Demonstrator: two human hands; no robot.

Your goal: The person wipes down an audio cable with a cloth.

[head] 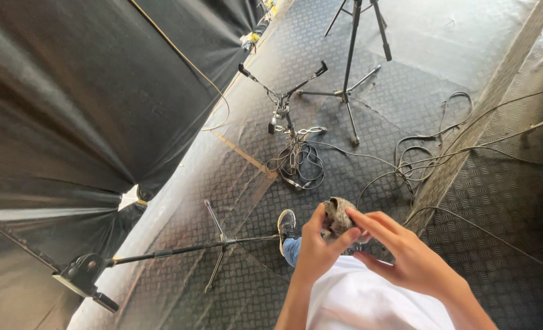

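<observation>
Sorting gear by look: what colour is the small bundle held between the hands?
Mottled grey-brown, speckled; the bundle shows best in the head view.
</observation>
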